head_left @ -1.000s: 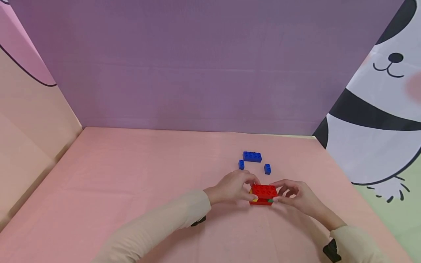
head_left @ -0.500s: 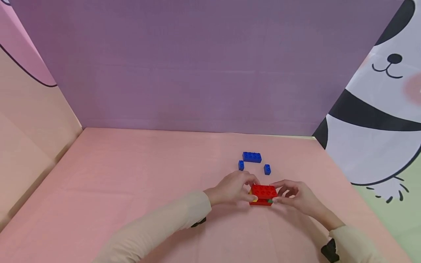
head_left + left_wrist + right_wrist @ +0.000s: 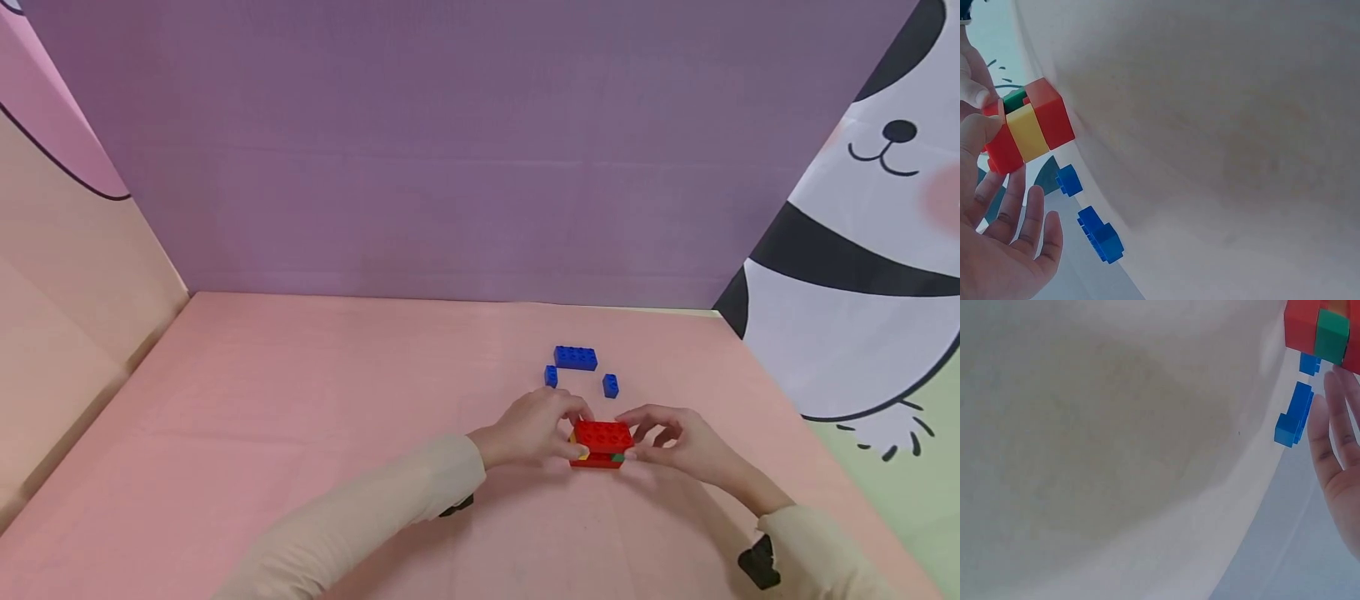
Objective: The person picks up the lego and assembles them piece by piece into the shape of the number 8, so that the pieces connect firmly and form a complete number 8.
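Observation:
A small stack of toy bricks stands on the pink table, between both hands. Its top is a red brick [image 3: 602, 435] with studs up, and another red brick [image 3: 595, 463] forms the base. Between these two layers sit a yellow brick [image 3: 1029, 132] at the left end and a green brick [image 3: 1332, 336] at the right end, with a gap in the middle. My left hand [image 3: 528, 429] pinches the left end of the top red brick between thumb and fingers. From the other side, my right hand [image 3: 686, 446] holds the right end with thumb and forefinger.
Beyond the stack lie a long blue brick [image 3: 575, 358] and two small blue bricks, one at the left [image 3: 551, 377] and one at the right [image 3: 611, 386]. A purple backdrop [image 3: 450, 167] rises behind the pink table [image 3: 300, 375].
My right hand has shifted very slightly up and to the right at the stack's end. The left hand and the bricks look unmoved.

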`<state>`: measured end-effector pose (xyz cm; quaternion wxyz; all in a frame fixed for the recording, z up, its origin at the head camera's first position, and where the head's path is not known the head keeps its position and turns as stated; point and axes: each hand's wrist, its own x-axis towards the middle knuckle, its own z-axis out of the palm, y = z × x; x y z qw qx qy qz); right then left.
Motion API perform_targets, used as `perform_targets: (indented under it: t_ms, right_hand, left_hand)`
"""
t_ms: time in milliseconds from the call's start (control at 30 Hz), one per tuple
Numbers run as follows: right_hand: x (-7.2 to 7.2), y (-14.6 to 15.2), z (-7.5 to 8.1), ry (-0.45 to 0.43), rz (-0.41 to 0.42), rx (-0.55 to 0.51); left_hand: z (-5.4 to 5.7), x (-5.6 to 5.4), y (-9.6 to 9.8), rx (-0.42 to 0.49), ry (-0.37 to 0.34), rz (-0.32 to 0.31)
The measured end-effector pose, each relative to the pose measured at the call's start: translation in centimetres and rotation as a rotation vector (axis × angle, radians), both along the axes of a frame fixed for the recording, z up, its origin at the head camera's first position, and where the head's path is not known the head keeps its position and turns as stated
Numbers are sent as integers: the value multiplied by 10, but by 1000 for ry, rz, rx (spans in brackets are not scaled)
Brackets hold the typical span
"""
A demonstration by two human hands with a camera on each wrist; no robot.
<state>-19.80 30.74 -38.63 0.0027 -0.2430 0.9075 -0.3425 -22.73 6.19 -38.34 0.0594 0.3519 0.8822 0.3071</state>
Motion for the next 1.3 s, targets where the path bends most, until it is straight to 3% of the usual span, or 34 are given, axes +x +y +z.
perform_targets:
  t_ms: [300,500,833,1300]
  right_hand:
    - [1,1,4,14,-35,13]
    - [0,2,0,-29,-51,-21]
    - [-3,6,-5,-8,-39,-38]
    - [-4,3,-4,-55,-48,-40]
  left_hand:
    - [2,-1,1,-4,18,-6]
    - [5,-1,1,-3,-18,-2]
    - [7,-1,1,2,-48,-10]
    - [0,-3,0,38,-94,-24]
